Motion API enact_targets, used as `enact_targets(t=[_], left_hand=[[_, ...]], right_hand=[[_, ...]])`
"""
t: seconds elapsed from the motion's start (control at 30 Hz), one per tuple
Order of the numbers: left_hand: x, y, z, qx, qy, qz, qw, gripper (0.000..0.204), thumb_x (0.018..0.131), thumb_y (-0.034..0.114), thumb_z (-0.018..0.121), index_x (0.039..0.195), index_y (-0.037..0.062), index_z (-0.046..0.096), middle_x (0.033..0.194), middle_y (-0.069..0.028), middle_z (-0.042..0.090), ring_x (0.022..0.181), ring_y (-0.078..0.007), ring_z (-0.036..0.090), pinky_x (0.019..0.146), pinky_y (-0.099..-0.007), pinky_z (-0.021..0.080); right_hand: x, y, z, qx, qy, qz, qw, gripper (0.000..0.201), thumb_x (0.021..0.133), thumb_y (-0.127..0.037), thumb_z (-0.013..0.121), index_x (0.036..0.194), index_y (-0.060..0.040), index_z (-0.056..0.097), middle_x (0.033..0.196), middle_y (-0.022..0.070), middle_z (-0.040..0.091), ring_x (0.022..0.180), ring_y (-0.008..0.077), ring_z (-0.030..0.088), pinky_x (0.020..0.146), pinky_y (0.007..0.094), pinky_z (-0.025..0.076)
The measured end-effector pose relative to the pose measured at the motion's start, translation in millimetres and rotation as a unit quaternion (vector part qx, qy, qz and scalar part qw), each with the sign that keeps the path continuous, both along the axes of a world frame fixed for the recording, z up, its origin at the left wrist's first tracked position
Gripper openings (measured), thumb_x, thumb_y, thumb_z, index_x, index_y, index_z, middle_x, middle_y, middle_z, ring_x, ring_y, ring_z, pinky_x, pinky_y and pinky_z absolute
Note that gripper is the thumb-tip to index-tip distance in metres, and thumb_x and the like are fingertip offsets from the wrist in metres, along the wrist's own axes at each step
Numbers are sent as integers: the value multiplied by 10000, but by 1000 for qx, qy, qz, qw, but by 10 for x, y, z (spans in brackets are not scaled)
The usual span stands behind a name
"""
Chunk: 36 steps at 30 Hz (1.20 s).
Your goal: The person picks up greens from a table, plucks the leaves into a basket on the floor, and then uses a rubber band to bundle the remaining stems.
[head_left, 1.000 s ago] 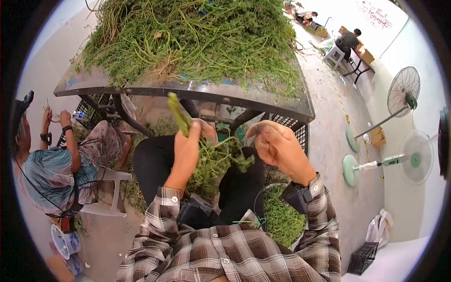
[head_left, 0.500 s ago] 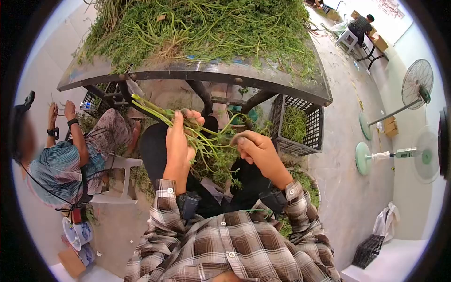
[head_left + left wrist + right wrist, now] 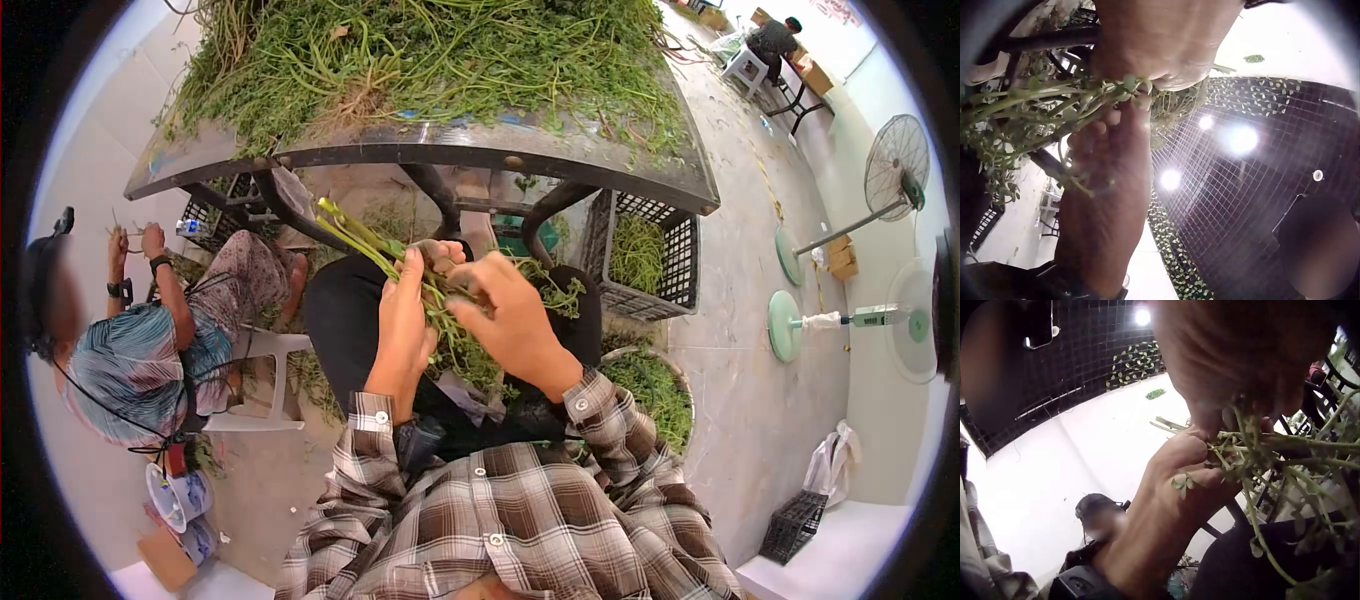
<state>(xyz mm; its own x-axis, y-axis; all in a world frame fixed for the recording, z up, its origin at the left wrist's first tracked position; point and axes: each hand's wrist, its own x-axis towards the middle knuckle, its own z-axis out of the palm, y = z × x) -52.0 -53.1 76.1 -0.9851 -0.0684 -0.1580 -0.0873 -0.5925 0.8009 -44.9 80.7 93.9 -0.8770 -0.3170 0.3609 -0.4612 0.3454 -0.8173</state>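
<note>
A bunch of leafy green stems (image 3: 350, 232) lies across my left hand (image 3: 402, 310), which grips it above my lap. Its bare stem ends point up and to the left in the head view, while leafy tops (image 3: 470, 360) hang below the hands. My right hand (image 3: 515, 320) is right beside the left, its fingers curled at the bunch. Seen from the right wrist, that hand's fingertips pinch in among the stems (image 3: 1260, 447) close to the left thumb. Stems (image 3: 1054, 103) also spread from between both hands in the left wrist view.
A large heap of the same greens (image 3: 440, 70) covers the table (image 3: 430, 155) ahead. A black crate (image 3: 690, 260) with stems stands under its right side, and a round basket of greens (image 3: 655, 395) by my right leg. Another person (image 3: 140, 350) sits at left; fans (image 3: 785, 325) stand at right.
My right hand moved away from the left, then came back in against the bunch. The left hand kept its grip, and the stems swung from upright to slanting left.
</note>
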Motion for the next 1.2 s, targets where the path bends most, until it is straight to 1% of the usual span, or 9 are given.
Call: enact_targets(t=[0.13, 0.2, 0.3, 0.4, 0.53, 0.63, 0.93, 1.17, 1.2], left_hand=[[22, 2, 32, -5, 4, -22, 1000, 334, 978, 270, 327, 1013, 8, 531, 1085, -144, 578, 1019, -220, 556, 857, -340, 469], [20, 3, -37, -5, 25, -38, 999, 345, 978, 266, 324, 1075, 5, 527, 1144, -158, 561, 1046, -226, 548, 872, -342, 463], [34, 58, -42, -7, 25, -62, 998, 352, 977, 262, 328, 1115, -3, 514, 1166, -162, 553, 1054, -226, 543, 895, -343, 451], [48, 59, -51, -47, 43, -76, 995, 355, 973, 255, 348, 1105, -23, 525, 1170, -145, 557, 1010, -202, 564, 862, -320, 472], [42, -41, -92, -165, 14, -87, 982, 329, 959, 279, 397, 978, -7, 560, 944, -110, 625, 859, -158, 601, 722, -291, 494], [41, -15, -198, -172, 20, -75, 982, 300, 954, 259, 419, 956, -6, 559, 855, -85, 619, 792, -142, 590, 686, -272, 469], [57, 51, -225, -207, 24, -145, 967, 262, 889, 150, 518, 1112, 16, 546, 913, -41, 588, 817, -116, 553, 688, -243, 430], [29, 39, -294, -284, 21, -105, 953, 199, 873, 162, 565, 975, -7, 592, 709, 21, 511, 631, -66, 440, 578, -222, 364], [19, 40, -274, -283, 38, -99, 953, 181, 877, 165, 561, 931, -5, 596, 698, 18, 516, 616, -68, 438, 567, -222, 362]], right_hand=[[-87, 33, -22, -44, -11, -71, 996, 208, 764, -93, 625, 944, -33, 539, 732, 80, 418, 604, 194, 449, 557, 303, 388], [-93, 32, -25, -20, -37, -77, 996, 177, 766, -88, 614, 916, -34, 537, 759, 99, 452, 639, 235, 487, 573, 326, 401], [-150, -11, -188, 9, 80, -61, 995, 141, 781, -117, 586, 877, -29, 532, 825, 142, 511, 715, 336, 526, 625, 384, 416], [-163, 19, -277, 7, 46, -54, 997, 147, 786, -115, 587, 876, -1, 568, 823, 118, 548, 728, 261, 538, 629, 318, 406], [-218, 122, -250, -57, -23, -44, 997, 152, 822, -141, 562, 777, 4, 562, 701, 99, 515, 648, 243, 518, 586, 325, 399], [-225, 218, -219, -179, -245, -28, 952, 189, 859, -162, 540, 782, 4, 585, 669, 3, 528, 618, 74, 441, 567, 264, 367], [-238, 220, -318, -156, -163, -49, 973, 190, 853, -157, 565, 773, 15, 573, 670, 17, 508, 627, 89, 454, 566, 264, 367], [-245, 209, -371, -133, -109, -25, 985, 165, 852, -144, 557, 788, 5, 584, 669, 20, 504, 613, 95, 470, 552, 254, 372], [-260, 270, -284, -194, -205, -75, 957, 161, 857, -149, 548, 784, -9, 581, 662, 11, 499, 597, 91, 465, 539, 238, 366]])
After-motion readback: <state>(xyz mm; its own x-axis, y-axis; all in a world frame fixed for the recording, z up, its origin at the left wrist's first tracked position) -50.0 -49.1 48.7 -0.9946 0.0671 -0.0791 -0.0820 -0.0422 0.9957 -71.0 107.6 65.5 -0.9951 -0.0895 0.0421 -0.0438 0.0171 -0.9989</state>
